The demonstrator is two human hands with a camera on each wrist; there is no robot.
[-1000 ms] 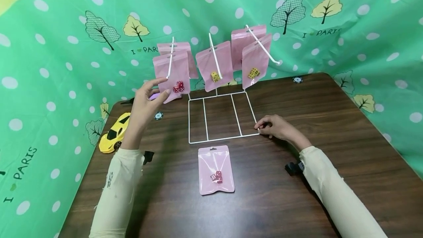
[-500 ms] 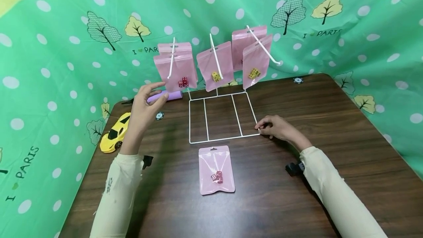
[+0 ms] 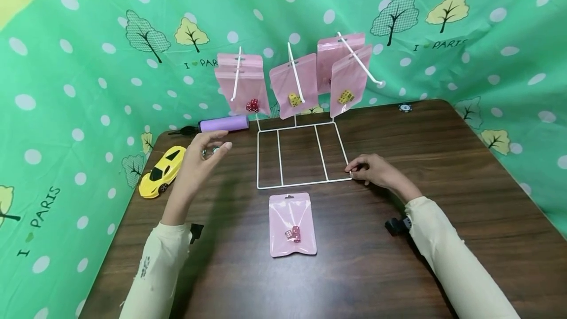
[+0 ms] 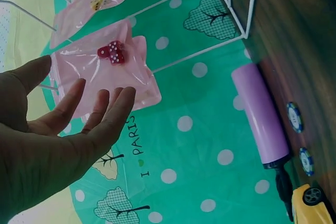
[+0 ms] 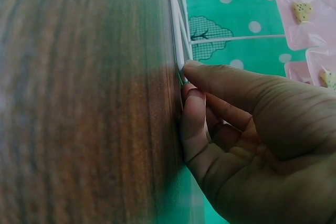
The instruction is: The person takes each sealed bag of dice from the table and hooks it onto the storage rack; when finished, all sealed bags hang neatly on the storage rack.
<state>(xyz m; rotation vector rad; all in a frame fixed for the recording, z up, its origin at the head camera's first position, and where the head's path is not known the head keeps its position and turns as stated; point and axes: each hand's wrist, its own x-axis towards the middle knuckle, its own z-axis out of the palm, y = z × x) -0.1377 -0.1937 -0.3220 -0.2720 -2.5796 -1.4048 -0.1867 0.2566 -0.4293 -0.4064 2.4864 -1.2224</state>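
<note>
A white wire display rack [image 3: 305,183] stands on the table, its three hooks carrying pink zip bags. My right hand [image 3: 376,170] pinches the rack's front right corner between thumb and fingers, seen close in the right wrist view. To the left, my left hand [image 3: 197,166] hovers with relaxed, spread fingers and holds nothing. Above it, a pink bag with red dice [image 3: 242,90] hangs from the left hook, in front of another pink bag. One bag with yellow dice [image 3: 283,87] hangs in the middle. Flat before the rack lies another pink bag with red dice [image 3: 290,210].
On the right hook hang two more bags, the front one with yellow dice [image 3: 350,80]. A yellow toy car [image 3: 163,171] and a purple hand pump [image 3: 225,123] lie at the left. A poker chip [image 3: 405,108] is at the back right; green cloth [image 3: 288,18] hangs behind.
My left hand has let go of the front bag on the left hook and moved down away from it. That bag has swung back against the one behind. The right hand keeps its place.
</note>
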